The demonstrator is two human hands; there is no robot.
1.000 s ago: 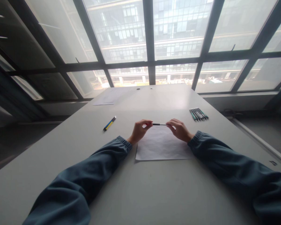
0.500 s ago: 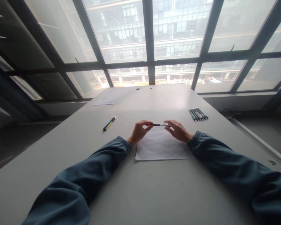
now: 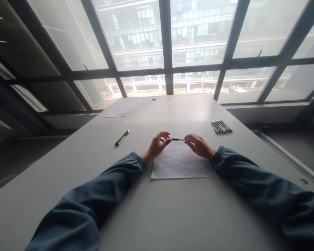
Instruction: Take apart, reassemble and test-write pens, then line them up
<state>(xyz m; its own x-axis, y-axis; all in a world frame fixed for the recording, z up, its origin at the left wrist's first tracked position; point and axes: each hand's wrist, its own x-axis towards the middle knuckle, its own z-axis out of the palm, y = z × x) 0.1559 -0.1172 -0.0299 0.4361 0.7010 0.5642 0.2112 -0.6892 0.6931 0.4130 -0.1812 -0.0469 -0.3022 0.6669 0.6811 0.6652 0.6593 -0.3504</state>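
Note:
A slim pen (image 3: 178,139), dark at its left end and pale toward its right, is held level above a white sheet of paper (image 3: 183,165). My right hand (image 3: 199,144) pinches the pen's right end between thumb and fingers. At the pen's left end is my left hand (image 3: 158,144), with its thumb and fingers apart; the thumb tip is close to the pen, and I cannot tell whether it touches. The paper lies flat on the table, its far part under the hands and pen.
On the white table (image 3: 146,209), a blue and yellow pair of pens (image 3: 122,138) lies to the left. Several pens in a row (image 3: 222,127) lie to the right. Papers (image 3: 117,108) rest at the far left, and a small dark disc (image 3: 154,99) near the far edge.
My left fingers have opened and lifted off the pen's left end. My right fingers have closed more around its right end. The pen stays in nearly the same place.

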